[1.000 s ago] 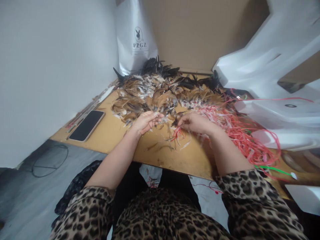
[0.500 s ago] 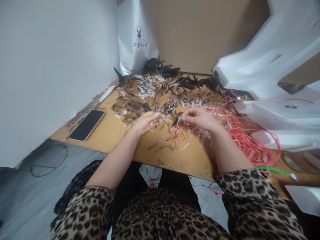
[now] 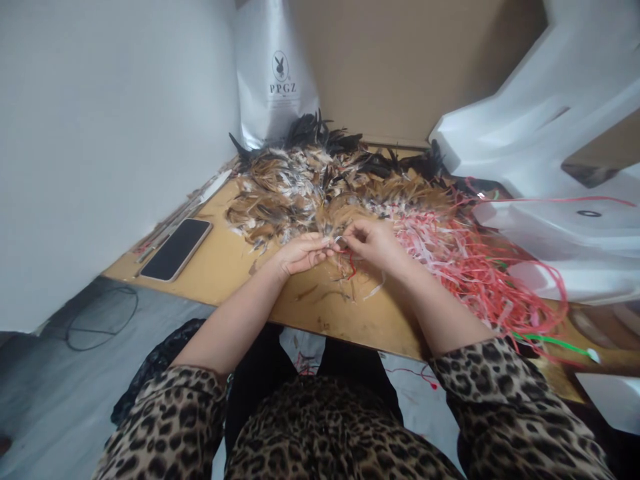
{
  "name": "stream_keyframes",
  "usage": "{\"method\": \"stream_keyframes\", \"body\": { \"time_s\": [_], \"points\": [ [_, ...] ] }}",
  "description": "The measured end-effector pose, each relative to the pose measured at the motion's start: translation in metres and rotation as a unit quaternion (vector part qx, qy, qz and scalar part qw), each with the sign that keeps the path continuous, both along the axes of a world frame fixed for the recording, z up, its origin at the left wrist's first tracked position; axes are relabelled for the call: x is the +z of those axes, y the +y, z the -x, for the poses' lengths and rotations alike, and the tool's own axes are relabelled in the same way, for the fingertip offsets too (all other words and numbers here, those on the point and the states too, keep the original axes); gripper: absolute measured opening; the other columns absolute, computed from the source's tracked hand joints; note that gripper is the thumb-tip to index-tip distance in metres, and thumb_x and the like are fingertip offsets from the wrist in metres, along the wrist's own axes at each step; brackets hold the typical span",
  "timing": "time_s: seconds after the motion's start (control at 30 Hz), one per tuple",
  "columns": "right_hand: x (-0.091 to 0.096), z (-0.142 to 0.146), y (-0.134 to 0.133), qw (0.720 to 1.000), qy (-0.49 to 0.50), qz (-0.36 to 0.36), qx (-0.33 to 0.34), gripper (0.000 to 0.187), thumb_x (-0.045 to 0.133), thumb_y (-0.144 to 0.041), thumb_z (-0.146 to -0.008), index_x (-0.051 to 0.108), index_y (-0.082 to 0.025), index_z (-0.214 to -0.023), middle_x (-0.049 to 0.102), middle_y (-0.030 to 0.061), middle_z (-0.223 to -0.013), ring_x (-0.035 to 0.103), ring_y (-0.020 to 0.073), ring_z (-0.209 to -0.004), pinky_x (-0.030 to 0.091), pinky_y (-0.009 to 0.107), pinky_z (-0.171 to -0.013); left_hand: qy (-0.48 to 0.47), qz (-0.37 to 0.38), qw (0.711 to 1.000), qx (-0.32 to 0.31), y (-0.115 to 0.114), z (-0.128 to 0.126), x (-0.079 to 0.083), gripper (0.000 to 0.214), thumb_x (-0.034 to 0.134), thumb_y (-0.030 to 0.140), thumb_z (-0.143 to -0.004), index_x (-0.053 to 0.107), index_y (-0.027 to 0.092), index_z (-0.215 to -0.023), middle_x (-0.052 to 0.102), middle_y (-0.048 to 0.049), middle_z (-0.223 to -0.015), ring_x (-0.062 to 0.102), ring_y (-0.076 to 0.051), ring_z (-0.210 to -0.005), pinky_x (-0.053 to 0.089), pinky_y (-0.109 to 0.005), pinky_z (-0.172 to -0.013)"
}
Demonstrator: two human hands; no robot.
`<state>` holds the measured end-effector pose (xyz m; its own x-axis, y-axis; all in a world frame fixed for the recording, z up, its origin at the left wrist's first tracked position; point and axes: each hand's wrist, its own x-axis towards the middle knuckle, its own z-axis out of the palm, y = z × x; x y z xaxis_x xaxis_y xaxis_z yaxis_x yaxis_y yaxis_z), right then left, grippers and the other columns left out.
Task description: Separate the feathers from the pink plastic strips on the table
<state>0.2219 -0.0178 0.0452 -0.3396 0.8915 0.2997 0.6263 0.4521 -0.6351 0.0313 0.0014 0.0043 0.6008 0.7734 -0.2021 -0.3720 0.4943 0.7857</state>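
My left hand (image 3: pixel 309 253) is closed in a pinch around the quill end of a brown feather bunch (image 3: pixel 343 212), which fans out just beyond my fingertips. Close against it, my right hand (image 3: pixel 370 241) pinches a thin white strip (image 3: pixel 340 239) at the quills. A short red strand (image 3: pixel 352 265) hangs below the fingers. Behind both hands spreads a heap of brown, white and black feathers (image 3: pixel 280 180). To the right of my right hand lies a tangle of red and white strips (image 3: pixel 465 267).
A phone (image 3: pixel 177 249) lies at the left of the wooden table (image 3: pixel 300 307). A silver bag (image 3: pixel 275 100) stands at the back. White plastic forms (image 3: pixel 520 100) are on the right, with a green cord (image 3: pixel 560 345) below. Feather scraps lie near the front edge.
My right hand has moved left, bringing the white strip up to my left hand. My left hand has shifted slightly right. The feather bunch now sits between both hands.
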Motion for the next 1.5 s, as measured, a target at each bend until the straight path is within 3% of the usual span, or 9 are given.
{"method": "stream_keyframes", "body": {
  "time_s": [0.23, 0.33, 0.4, 0.5, 0.67, 0.77, 1.03, 1.3, 1.5],
  "points": [
    [0.022, -0.032, 0.002, 0.981, -0.164, 0.093, 0.036, 0.010, 0.051, -0.021, -0.070, 0.061, -0.018, -0.068, 0.063, 0.0004, -0.065, 0.053, 0.0112, -0.058, 0.037, 0.022, -0.058, -0.008, 0.007, 0.999, 0.034, 0.001, 0.005, 0.004, 0.007, 0.060, 0.008, -0.075, 0.063, 0.009, -0.069, 0.063, -0.0042, -0.067, 0.059, -0.004, -0.054, 0.047, -0.009, -0.052],
    [0.021, -0.048, 0.007, 0.962, -0.256, 0.072, -0.062, 0.009, 0.056, -0.024, -0.068, 0.063, -0.018, -0.067, 0.064, 0.0038, -0.068, 0.055, 0.0148, -0.063, 0.037, 0.025, -0.061, -0.016, 0.005, 0.999, 0.033, 0.002, 0.007, 0.003, 0.005, 0.061, 0.008, -0.074, 0.063, 0.009, -0.069, 0.063, -0.0042, -0.067, 0.059, -0.004, -0.054, 0.047, -0.009, -0.051],
    [0.018, -0.050, 0.007, 0.975, -0.206, 0.037, -0.081, 0.014, 0.058, -0.027, -0.069, 0.066, -0.018, -0.076, 0.065, 0.0057, -0.078, 0.056, 0.0166, -0.070, 0.039, 0.026, -0.064, -0.017, 0.006, 0.999, 0.028, 0.002, 0.007, 0.003, 0.006, 0.060, 0.009, -0.075, 0.063, 0.009, -0.070, 0.063, -0.0043, -0.066, 0.059, -0.004, -0.054, 0.047, -0.009, -0.051],
    [0.015, -0.035, 0.001, 0.999, -0.007, 0.049, -0.022, 0.028, 0.060, -0.030, -0.071, 0.063, -0.018, -0.096, 0.064, 0.0052, -0.086, 0.058, 0.0159, -0.073, 0.044, 0.027, -0.066, -0.014, 0.005, 1.000, 0.022, 0.001, 0.006, 0.004, 0.007, 0.060, 0.008, -0.075, 0.063, 0.008, -0.070, 0.063, -0.0041, -0.064, 0.059, -0.004, -0.053, 0.048, -0.009, -0.052],
    [0.006, 0.000, -0.010, 0.946, 0.227, 0.212, 0.097, 0.042, 0.064, -0.033, -0.069, 0.056, -0.020, -0.109, 0.064, 0.0039, -0.088, 0.059, 0.0117, -0.065, 0.050, 0.028, -0.063, -0.013, -0.001, 1.000, 0.018, 0.001, 0.006, 0.004, 0.004, 0.060, 0.008, -0.075, 0.063, 0.006, -0.072, 0.063, -0.0041, -0.065, 0.059, -0.004, -0.054, 0.048, -0.010, -0.055],
    [-0.001, 0.008, -0.008, 0.939, 0.230, 0.236, 0.098, 0.033, 0.064, -0.034, -0.070, 0.061, -0.018, -0.099, 0.066, 0.0040, -0.085, 0.059, 0.0112, -0.065, 0.050, 0.026, -0.064, -0.017, -0.010, 1.000, 0.007, 0.001, 0.006, 0.001, 0.004, 0.061, 0.008, -0.075, 0.063, 0.006, -0.072, 0.064, -0.0044, -0.066, 0.060, -0.005, -0.055, 0.048, -0.010, -0.056],
    [-0.003, 0.004, 0.000, 0.993, 0.084, 0.078, -0.002, 0.021, 0.055, -0.032, -0.074, 0.065, -0.013, -0.071, 0.062, 0.0016, -0.063, 0.051, 0.0111, -0.057, 0.039, 0.024, -0.056, 0.031, -0.007, 0.999, 0.028, 0.002, 0.004, 0.002, 0.005, 0.061, 0.008, -0.075, 0.064, 0.005, -0.073, 0.064, -0.0044, -0.066, 0.060, -0.004, -0.056, 0.047, -0.010, -0.055],
    [-0.004, 0.007, -0.002, 0.999, -0.020, -0.046, -0.019, 0.018, 0.050, -0.024, -0.078, 0.064, -0.015, -0.070, 0.060, 0.0028, -0.066, 0.051, 0.0128, -0.062, 0.036, 0.025, -0.061, 0.110, -0.044, 0.989, 0.092, -0.002, -0.004, 0.006, 0.008, 0.065, 0.013, -0.072, 0.063, 0.005, -0.070, 0.063, -0.0034, -0.062, 0.057, -0.004, -0.051, 0.044, -0.011, -0.050],
    [-0.006, 0.010, -0.001, 0.986, -0.094, -0.137, -0.019, 0.020, 0.047, -0.023, -0.082, 0.060, -0.016, -0.069, 0.056, 0.0045, -0.069, 0.049, 0.0151, -0.068, 0.034, 0.026, -0.064, 0.168, -0.088, 0.979, 0.078, -0.004, -0.006, 0.006, 0.016, 0.069, 0.020, -0.068, 0.063, 0.006, -0.069, 0.064, -0.0053, -0.060, 0.057, -0.005, -0.050, 0.044, -0.014, -0.050]
  ]
}}
